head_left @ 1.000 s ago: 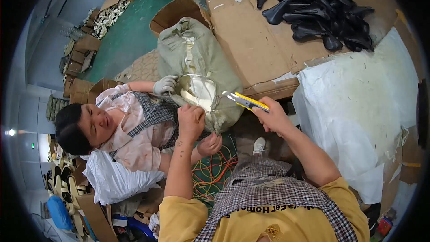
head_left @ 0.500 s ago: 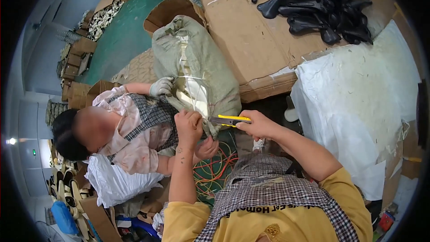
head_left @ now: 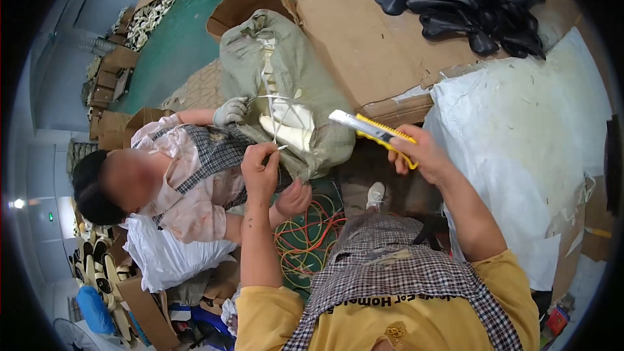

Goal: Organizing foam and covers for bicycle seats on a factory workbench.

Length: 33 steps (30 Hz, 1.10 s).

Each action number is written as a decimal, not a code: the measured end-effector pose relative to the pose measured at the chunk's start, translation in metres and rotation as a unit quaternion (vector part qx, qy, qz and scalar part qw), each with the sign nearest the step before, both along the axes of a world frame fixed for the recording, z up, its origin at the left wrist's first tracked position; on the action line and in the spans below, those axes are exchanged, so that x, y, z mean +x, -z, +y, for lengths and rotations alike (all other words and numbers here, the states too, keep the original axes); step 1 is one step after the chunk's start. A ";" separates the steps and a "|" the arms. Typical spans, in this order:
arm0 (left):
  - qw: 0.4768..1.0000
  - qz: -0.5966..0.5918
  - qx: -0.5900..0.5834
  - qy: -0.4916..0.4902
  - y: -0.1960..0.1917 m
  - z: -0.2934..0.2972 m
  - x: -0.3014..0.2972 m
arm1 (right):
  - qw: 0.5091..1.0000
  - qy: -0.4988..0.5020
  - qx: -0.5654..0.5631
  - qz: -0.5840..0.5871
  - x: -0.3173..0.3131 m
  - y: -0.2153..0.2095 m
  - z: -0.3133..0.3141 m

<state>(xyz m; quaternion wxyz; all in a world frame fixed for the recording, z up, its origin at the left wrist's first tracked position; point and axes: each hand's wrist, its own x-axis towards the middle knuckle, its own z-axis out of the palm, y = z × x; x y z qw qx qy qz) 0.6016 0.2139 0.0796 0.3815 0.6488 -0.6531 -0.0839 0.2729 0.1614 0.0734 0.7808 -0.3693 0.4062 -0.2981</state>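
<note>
My right hand (head_left: 419,156) grips a yellow utility knife (head_left: 372,131), its blade out and pointing left, held apart from the sack. The fingers of my left hand (head_left: 260,166) are pinched on a thin white cord (head_left: 275,131) at the sack's near end. A bulging grey-green woven sack (head_left: 312,81) lies ahead, its seam gaping over cream-white pieces (head_left: 291,131). White cord laces across that gap. At the left, a co-worker's gloved hand (head_left: 231,111) holds the sack's edge, and their bare hand (head_left: 296,199) is by its near corner.
A cardboard-covered table (head_left: 351,45) carries a pile of black saddle-shaped parts (head_left: 465,10). White sheeting (head_left: 513,130) covers a stack at the right. Orange and yellow cords (head_left: 302,240) tangle on the green floor. An open carton (head_left: 250,3) stands behind the sack.
The knife has moved from the sack's near end up and right, away from it. My left hand has shifted slightly left and down. More of the cream-white pieces show through the gap.
</note>
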 end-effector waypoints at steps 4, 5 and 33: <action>0.990 0.128 0.024 -0.047 0.012 0.004 0.011 | 0.996 -0.085 0.003 -0.017 0.014 0.000 -0.007; 0.991 0.126 0.021 -0.043 0.011 0.002 0.010 | 0.996 -0.083 0.005 -0.011 0.028 0.006 -0.007; 0.899 0.416 -0.125 -0.048 -0.125 0.012 -0.053 | 0.987 0.116 -0.066 -0.088 -0.052 0.014 0.031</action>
